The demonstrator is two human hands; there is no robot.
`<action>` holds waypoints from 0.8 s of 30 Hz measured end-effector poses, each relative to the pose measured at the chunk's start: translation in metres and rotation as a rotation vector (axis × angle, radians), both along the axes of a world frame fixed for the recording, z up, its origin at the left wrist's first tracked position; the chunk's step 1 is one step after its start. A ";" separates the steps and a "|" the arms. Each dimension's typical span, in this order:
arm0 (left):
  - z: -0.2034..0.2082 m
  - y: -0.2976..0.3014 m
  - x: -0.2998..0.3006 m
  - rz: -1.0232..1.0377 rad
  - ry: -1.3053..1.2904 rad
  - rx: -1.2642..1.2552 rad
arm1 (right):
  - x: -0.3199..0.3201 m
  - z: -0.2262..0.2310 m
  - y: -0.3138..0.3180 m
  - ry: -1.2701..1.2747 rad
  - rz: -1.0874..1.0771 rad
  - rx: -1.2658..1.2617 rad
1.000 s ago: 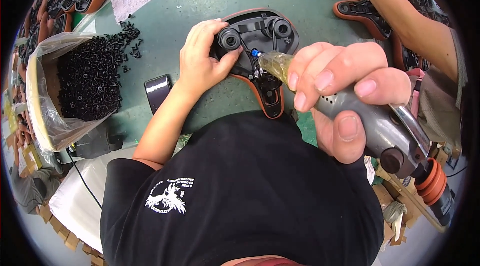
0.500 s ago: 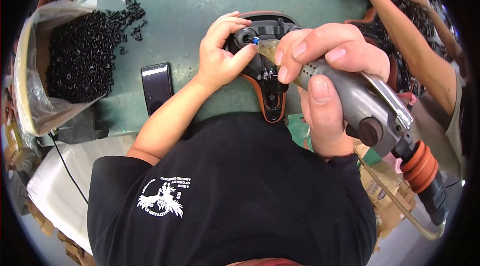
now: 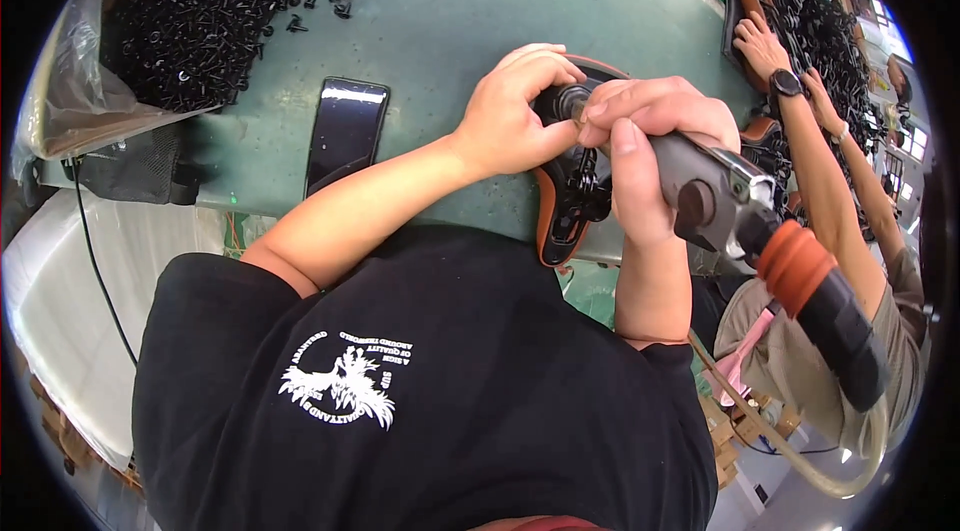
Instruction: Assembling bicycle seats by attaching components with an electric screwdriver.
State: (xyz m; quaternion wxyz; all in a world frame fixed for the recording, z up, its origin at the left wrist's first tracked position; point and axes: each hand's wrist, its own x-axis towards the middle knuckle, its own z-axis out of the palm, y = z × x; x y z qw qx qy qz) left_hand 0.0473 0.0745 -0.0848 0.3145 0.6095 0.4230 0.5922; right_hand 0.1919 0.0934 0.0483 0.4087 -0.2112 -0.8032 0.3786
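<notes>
A bicycle saddle (image 3: 566, 221) lies upside down near the bench's front edge, its black underside up and its rim orange-brown. My left hand (image 3: 515, 116) is closed around the saddle's wide rear end, thumb and fingers on either side of a round black part (image 3: 563, 103). In my right hand (image 3: 665, 136) is a grey air screwdriver (image 3: 705, 186), gripped around its body and slanting down to that round part. Fingers hide the tool's tip, so its contact with a screw cannot be seen. An orange bellows-like sleeve (image 3: 795, 266) and a hose trail from the tool's back end.
Black screws (image 3: 190, 16) fill a plastic-lined box at the far left, with several spilled beside it. A dark phone (image 3: 347, 131) lies left of my forearm. On the right, a co-worker's hand with a watch (image 3: 786, 83) reaches among saddles and a heap of black parts (image 3: 815, 21).
My view has shifted, so the bench things appear displaced. The screwdriver is lower against the saddle, and its blue tip is now hidden. The co-worker's hands have moved.
</notes>
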 end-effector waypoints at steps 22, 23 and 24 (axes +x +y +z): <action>0.039 0.023 -0.163 0.059 0.360 -0.181 | 0.068 0.057 -0.061 0.399 0.010 -0.043; 0.045 0.013 -0.135 -0.092 -0.132 -0.302 | 0.069 0.056 -0.061 0.458 0.037 -0.054; 0.065 0.011 -0.101 -0.355 -0.318 -0.359 | 0.069 0.060 -0.068 0.537 0.009 -0.044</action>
